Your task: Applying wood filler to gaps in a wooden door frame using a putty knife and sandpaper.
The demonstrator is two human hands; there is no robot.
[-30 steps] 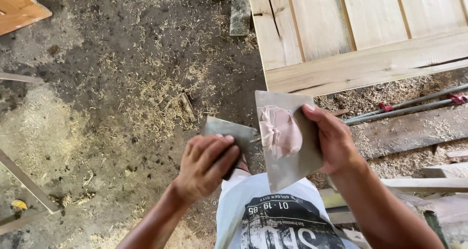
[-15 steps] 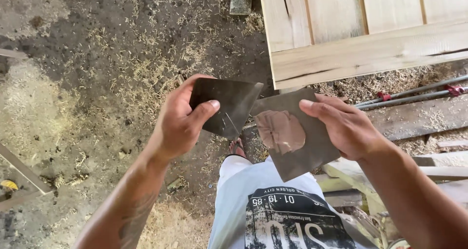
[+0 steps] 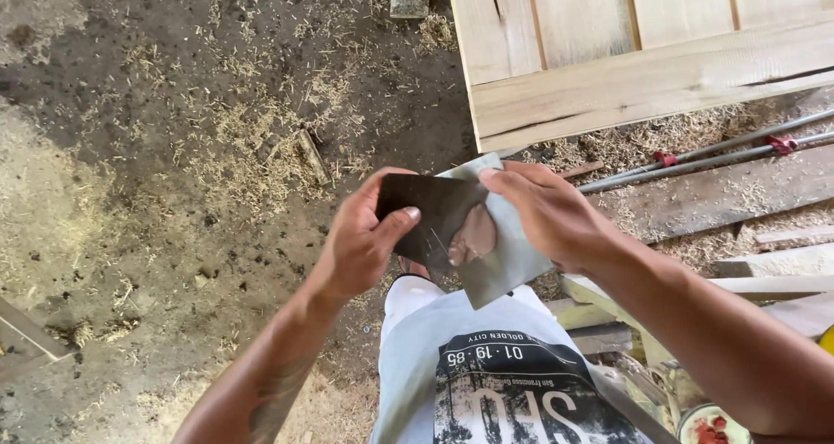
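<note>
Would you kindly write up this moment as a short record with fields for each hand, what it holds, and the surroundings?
Left hand: left hand grips a dark flat scraper blade by its left edge.
Right hand: right hand holds a grey metal plate with a reddish-brown putty blob on it.
Contact: the blade overlaps the plate and meets the putty.
Surroundings: wooden panel upper right; bar clamp beside it; dirt floor strewn with sawdust.

Bright, even daylight; sharp focus
</note>
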